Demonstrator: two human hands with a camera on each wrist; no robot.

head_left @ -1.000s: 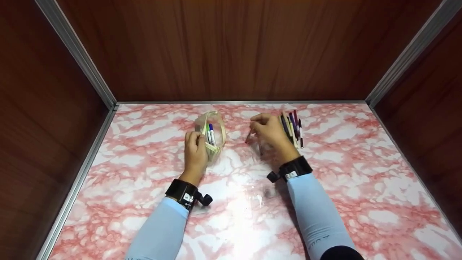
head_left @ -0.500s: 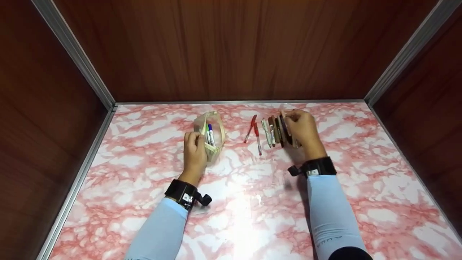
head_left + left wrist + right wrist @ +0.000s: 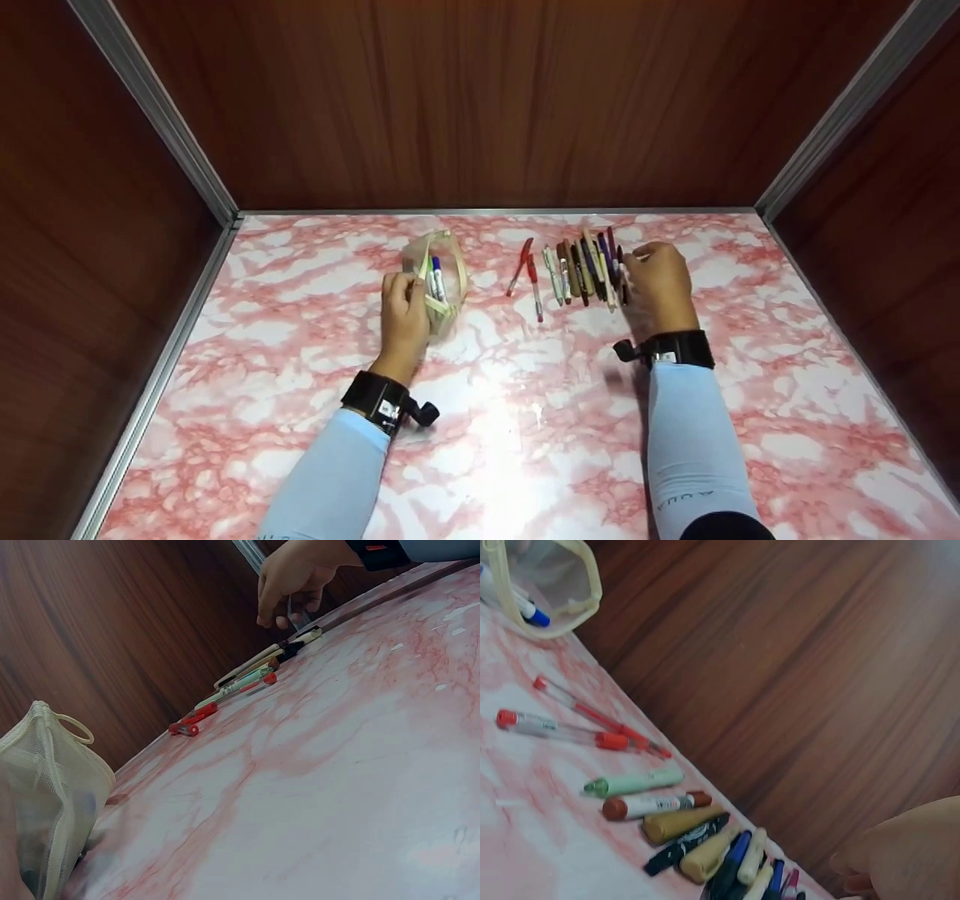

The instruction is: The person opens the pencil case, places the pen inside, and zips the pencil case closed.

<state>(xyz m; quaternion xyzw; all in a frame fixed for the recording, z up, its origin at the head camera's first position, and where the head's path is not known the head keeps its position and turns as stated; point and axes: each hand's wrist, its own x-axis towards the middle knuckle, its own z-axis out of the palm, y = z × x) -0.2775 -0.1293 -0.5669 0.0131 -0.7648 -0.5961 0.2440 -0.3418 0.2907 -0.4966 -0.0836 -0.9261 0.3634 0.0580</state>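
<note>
My left hand (image 3: 405, 315) grips the near left edge of a pale yellow mesh pencil case (image 3: 461, 270), keeping its mouth spread. Inside lie a blue-capped marker (image 3: 438, 274) and something green. To the right, my right hand (image 3: 664, 281) is beside the last pen (image 3: 621, 262) of a tight row, its fingers loosely bent. In the left wrist view that hand (image 3: 296, 585) appears over the row's far end, and light shows between its fingers. The row includes a pale green pen (image 3: 634, 781), a brown-capped marker (image 3: 656, 805) and several dark and cream pens.
Two red pens (image 3: 523, 266) lie between the pencil case and the row. The marbled pink and white tabletop (image 3: 480, 420) ends at a wood-grain back wall (image 3: 480, 105). Similar panels with metal posts flank both sides.
My right hand has gone from the red pens across the row to its right end, leaving both red pens on the table. My left hand has stayed on the pencil case.
</note>
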